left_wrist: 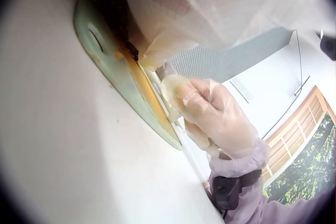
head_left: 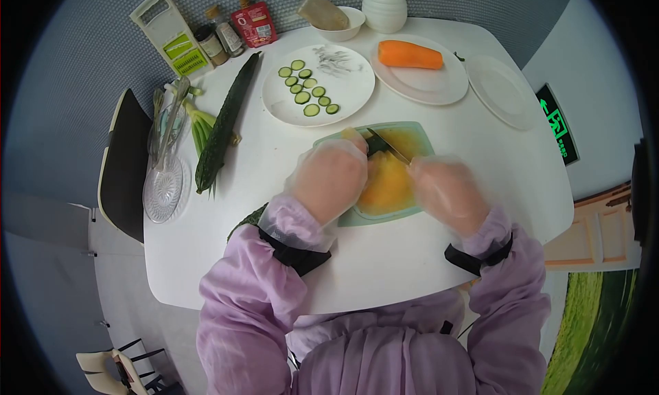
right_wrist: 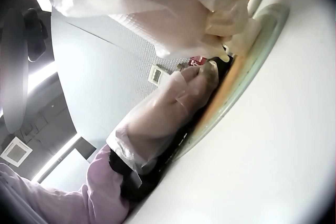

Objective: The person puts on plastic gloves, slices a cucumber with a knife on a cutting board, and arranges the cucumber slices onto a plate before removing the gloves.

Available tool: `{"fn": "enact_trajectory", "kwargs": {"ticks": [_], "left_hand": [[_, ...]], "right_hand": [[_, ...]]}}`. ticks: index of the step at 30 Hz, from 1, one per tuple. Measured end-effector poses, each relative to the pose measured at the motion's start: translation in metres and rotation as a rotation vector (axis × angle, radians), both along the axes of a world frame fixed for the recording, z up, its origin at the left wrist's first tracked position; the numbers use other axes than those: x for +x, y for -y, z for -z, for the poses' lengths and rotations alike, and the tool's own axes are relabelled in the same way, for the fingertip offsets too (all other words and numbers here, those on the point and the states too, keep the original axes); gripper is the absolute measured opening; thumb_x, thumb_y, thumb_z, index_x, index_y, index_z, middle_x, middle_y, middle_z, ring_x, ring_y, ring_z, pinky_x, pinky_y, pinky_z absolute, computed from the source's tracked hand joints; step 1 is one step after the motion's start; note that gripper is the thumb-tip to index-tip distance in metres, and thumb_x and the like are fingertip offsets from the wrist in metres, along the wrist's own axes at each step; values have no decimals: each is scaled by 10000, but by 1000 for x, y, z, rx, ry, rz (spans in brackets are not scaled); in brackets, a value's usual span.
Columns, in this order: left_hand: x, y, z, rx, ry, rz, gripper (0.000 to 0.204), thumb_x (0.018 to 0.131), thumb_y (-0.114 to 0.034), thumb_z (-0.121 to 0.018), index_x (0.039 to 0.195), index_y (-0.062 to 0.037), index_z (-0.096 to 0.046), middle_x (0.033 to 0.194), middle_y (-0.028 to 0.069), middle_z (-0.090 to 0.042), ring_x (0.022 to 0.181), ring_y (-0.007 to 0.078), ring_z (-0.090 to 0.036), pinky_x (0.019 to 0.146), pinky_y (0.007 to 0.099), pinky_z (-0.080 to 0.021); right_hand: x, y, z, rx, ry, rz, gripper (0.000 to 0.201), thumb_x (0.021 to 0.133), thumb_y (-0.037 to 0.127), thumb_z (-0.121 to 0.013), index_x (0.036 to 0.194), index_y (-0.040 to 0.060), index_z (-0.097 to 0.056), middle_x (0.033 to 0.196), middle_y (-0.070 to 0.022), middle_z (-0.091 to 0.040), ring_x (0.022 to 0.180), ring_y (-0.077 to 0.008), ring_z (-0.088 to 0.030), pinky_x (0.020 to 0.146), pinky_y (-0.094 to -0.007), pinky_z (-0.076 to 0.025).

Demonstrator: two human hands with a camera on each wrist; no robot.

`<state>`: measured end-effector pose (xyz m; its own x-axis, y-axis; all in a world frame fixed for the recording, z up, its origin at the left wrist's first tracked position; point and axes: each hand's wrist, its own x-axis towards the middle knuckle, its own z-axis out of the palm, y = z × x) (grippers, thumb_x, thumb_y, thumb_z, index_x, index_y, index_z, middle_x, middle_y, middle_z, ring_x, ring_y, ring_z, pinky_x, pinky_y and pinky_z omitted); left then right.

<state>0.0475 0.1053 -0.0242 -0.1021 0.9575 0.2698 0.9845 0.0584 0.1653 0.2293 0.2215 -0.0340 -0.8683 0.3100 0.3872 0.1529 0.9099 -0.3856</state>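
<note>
The left hand (head_left: 328, 181), in a clear plastic glove, grips a dark green cucumber piece (head_left: 376, 145) on the pale green cutting board (head_left: 357, 218). Its curled fingertips rest on the piece in the right wrist view, where the hand (right_wrist: 165, 111) is seen from the side. The gloved right hand (head_left: 449, 192) holds a knife (head_left: 391, 146), its blade slanting up and left to the cucumber. The knife's handle is mostly hidden by that hand. Orange-yellow staining covers much of the board's middle.
Behind the board stand a plate (head_left: 274, 110) of cucumber slices, a plate (head_left: 449, 93) with a peeled carrot (head_left: 410, 54), and an empty plate (head_left: 504, 93). A long cucumber (head_left: 230, 123), celery (head_left: 199, 130) and a glass dish (head_left: 163, 192) lie left. Another cucumber (head_left: 249, 220) shows beside the left sleeve.
</note>
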Motion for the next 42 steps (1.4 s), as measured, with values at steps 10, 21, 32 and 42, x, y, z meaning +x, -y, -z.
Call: {"fn": "enact_trajectory", "kwargs": {"ticks": [10, 21, 32, 42], "left_hand": [[-1, -1, 6, 17, -31, 18, 278, 844, -203, -553, 904, 55, -467, 681, 163, -548, 634, 329, -554, 586, 412, -442], [-1, -2, 5, 21, -24, 15, 281, 842, -195, -546, 922, 63, -466, 667, 155, -539, 620, 325, -545, 580, 409, -439], [-2, -2, 7, 36, -18, 21, 272, 842, -206, -548, 903, 48, -469, 662, 151, -534, 623, 327, -546, 583, 415, -437], [-2, 0, 6, 42, 7, 11, 260, 849, -216, -545, 899, 27, -469, 670, 148, -543, 633, 326, -558, 583, 414, -442]], "right_hand": [[4, -14, 24, -81, -54, -100, 47, 773, 25, -548, 814, 44, -558, 778, -118, -564, 730, -324, -549, 624, -401, -451], [24, -20, 24, -230, -76, -164, 109, 863, 36, -544, 965, 9, -571, 924, -105, -600, 865, -236, -589, 769, -326, -467], [22, -13, 34, -927, -176, -213, 129, 955, 107, -428, 1017, 22, -503, 902, -24, -501, 806, -88, -506, 755, -194, -431], [24, -20, 50, -1970, -141, -180, 119, 957, 108, -420, 998, 16, -483, 888, -19, -476, 832, -98, -485, 789, -189, -418]]}}
